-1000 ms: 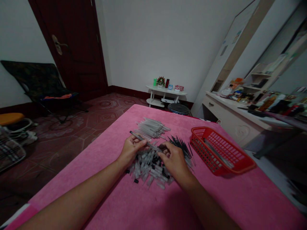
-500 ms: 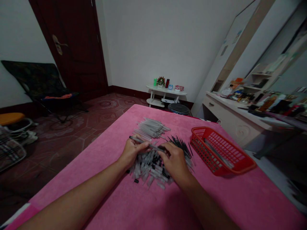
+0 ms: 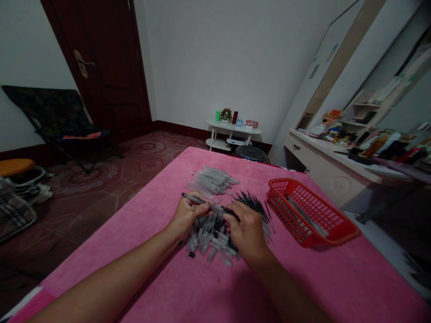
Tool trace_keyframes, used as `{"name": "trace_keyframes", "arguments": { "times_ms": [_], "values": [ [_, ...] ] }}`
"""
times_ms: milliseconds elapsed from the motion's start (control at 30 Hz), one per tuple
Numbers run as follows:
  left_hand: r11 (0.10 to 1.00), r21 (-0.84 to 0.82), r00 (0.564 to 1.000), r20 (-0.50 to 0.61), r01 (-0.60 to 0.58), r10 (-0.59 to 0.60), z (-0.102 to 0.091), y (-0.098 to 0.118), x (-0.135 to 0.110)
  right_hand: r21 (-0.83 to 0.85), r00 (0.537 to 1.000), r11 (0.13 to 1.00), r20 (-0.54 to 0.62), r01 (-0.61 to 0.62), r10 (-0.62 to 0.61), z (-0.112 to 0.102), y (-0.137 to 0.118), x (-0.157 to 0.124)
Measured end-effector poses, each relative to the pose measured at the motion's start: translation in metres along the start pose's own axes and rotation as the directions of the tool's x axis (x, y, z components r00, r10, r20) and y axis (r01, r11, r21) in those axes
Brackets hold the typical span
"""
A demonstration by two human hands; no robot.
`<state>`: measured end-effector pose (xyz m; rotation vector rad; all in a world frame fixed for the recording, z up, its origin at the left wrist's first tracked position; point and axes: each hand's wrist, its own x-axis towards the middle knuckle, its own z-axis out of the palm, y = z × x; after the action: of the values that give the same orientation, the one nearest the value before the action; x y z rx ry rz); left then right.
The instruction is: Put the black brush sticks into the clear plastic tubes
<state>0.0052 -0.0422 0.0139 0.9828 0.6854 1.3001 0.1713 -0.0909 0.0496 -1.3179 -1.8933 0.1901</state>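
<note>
My left hand [image 3: 187, 217] is closed on the barrel of a pen [image 3: 215, 207], whose dark end sticks out past the hand at upper left. At the pen's other end, the fingers of my right hand [image 3: 246, 226] pinch a dark part, mostly hidden by the fingers. Below the hands lies a heap of clear and black pen caps [image 3: 212, 244]. Beyond them is a bundle of clear pen barrels [image 3: 213, 179]. Dark thin refills [image 3: 254, 204] fan out just behind my right hand.
A red plastic basket [image 3: 286, 223] holding a few long pieces stands on the pink-covered table [image 3: 155, 202] at right. Past the table are a dresser [image 3: 332, 166] with bottles, a small white stand [image 3: 232, 128] and a folding chair [image 3: 50, 112].
My right hand has shifted slightly along the pen and turned a little. My left hand stays nearly in place, still holding the barrel.
</note>
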Motion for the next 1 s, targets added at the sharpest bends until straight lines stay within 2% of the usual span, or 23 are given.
{"name": "trace_keyframes", "arguments": {
  "times_ms": [133,233,367,467,600,700,767,833,900,933,1000],
  "values": [
    [0.999,0.023,0.999,0.024,-0.041,0.040,0.000,0.000,-0.001,0.199,0.976,0.956,0.069,-0.217,0.207,0.001,0.000,0.003],
    [0.995,0.061,0.995,0.071,-0.081,0.077,0.001,0.002,-0.003,0.379,0.910,0.831,0.238,-0.408,0.338,-0.003,0.002,0.007],
    [0.993,0.079,0.989,0.128,-0.089,0.078,0.003,0.004,-0.004,0.495,0.831,0.675,0.416,-0.547,0.369,-0.009,0.004,0.010],
    [0.995,0.077,0.990,0.129,-0.067,0.057,0.005,0.004,-0.004,0.509,0.839,0.677,0.428,-0.532,0.337,-0.011,0.001,0.011],
    [0.992,0.111,0.994,0.103,-0.053,0.042,0.007,0.006,-0.002,0.406,0.894,0.814,0.344,-0.416,0.285,-0.017,-0.007,0.014],
    [0.978,0.173,0.988,0.122,-0.118,0.098,0.002,0.010,0.004,0.318,0.930,0.884,0.249,-0.342,0.270,-0.040,-0.004,0.023],
    [0.968,0.189,0.986,0.062,-0.166,0.157,-0.006,0.014,0.012,0.257,0.953,0.918,0.107,-0.301,0.283,-0.064,0.006,0.029],
    [0.947,0.254,0.973,-0.068,-0.197,0.221,-0.020,0.017,0.021,0.122,0.941,0.945,-0.116,-0.305,0.319,-0.093,0.021,0.034],
    [0.881,0.423,0.948,-0.129,-0.214,0.292,-0.037,0.017,0.032,-0.097,0.883,0.915,-0.318,-0.392,0.345,-0.121,0.039,0.036],
    [0.841,0.495,0.936,-0.135,-0.221,0.325,-0.047,0.016,0.037,-0.227,0.849,0.861,-0.400,-0.456,0.344,-0.134,0.047,0.035],
    [0.779,0.592,0.941,-0.098,-0.206,0.323,-0.063,0.013,0.046,-0.471,0.804,0.662,-0.452,-0.583,0.386,-0.156,0.064,0.033]
  ]
}}
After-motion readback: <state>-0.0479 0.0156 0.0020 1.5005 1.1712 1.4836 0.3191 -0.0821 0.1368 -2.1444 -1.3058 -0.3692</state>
